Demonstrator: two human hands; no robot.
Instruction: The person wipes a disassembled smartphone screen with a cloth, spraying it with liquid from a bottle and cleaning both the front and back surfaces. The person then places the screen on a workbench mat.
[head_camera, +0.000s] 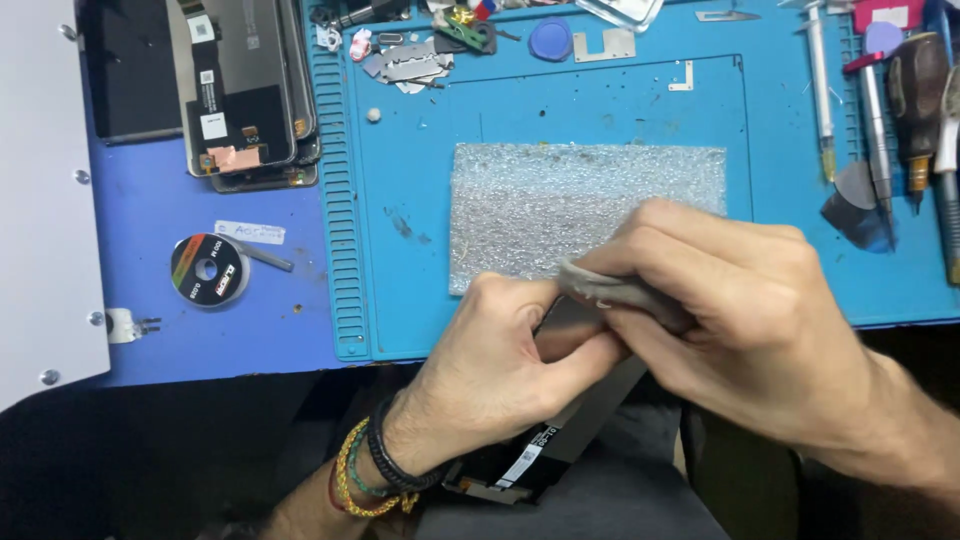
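My left hand (500, 365) grips a flat dark phone screen panel (560, 430) that slants down toward my lap, a white label near its lower end. My right hand (740, 310) pinches a small grey cloth (620, 290) and presses it against the upper part of the panel, right beside the left thumb. Both hands hover at the near edge of a blue work mat (420, 180). Behind them on the mat lies a silvery bubble-foam sheet (560, 200). Most of the panel is hidden under my fingers.
A stack of phone screens (245, 90) lies at the back left. A small tape roll (208, 270) sits on the blue table left of the mat. Screwdrivers and tweezers (880, 120) lie at the right; metal shields and small parts (410, 62) at the back.
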